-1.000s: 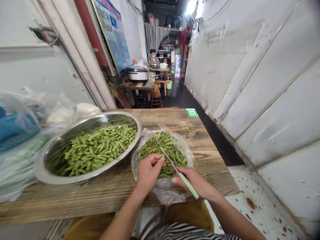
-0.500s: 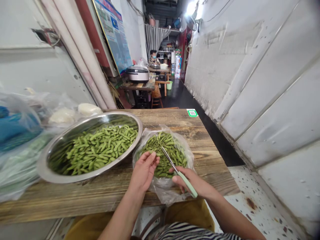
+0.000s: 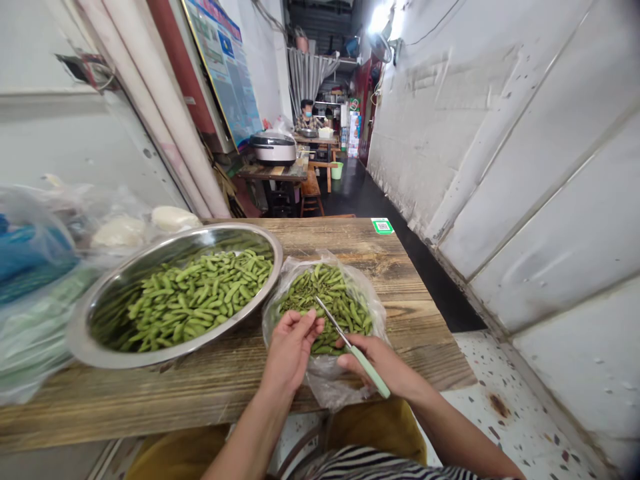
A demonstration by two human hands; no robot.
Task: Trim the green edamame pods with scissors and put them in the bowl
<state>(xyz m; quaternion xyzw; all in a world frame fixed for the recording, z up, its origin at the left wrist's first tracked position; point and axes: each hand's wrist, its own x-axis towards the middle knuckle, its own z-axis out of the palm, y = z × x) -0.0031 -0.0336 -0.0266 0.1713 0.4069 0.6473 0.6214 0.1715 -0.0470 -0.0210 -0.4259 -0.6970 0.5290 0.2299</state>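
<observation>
My left hand (image 3: 291, 350) is closed in a pinch over the near left side of a clear plastic bag (image 3: 330, 387). Between its fingertips is a green edamame pod (image 3: 319, 311), mostly covered by the fingers. Scissors (image 3: 369, 371) with pale green handles are held in my right hand (image 3: 385, 361), their blades pointing up and left just beside the left fingertips. Edamame pods (image 3: 354, 300) fill the opened bag beneath both hands. To the left, a wide steel basin (image 3: 274, 245) contains many more loose pods (image 3: 205, 293).
Plastic bags (image 3: 43, 313) with blue and white contents crowd the left of the wooden table (image 3: 410, 313). A green QR code card (image 3: 383, 226) lies at its far right corner. Beyond are a cooker (image 3: 273, 148) on another table and a seated person (image 3: 307, 120).
My left hand has shifted slightly right, toward the scissors. The scissors have moved a little left, so their tips now sit just above the left fingertips. The view has shifted slightly.
</observation>
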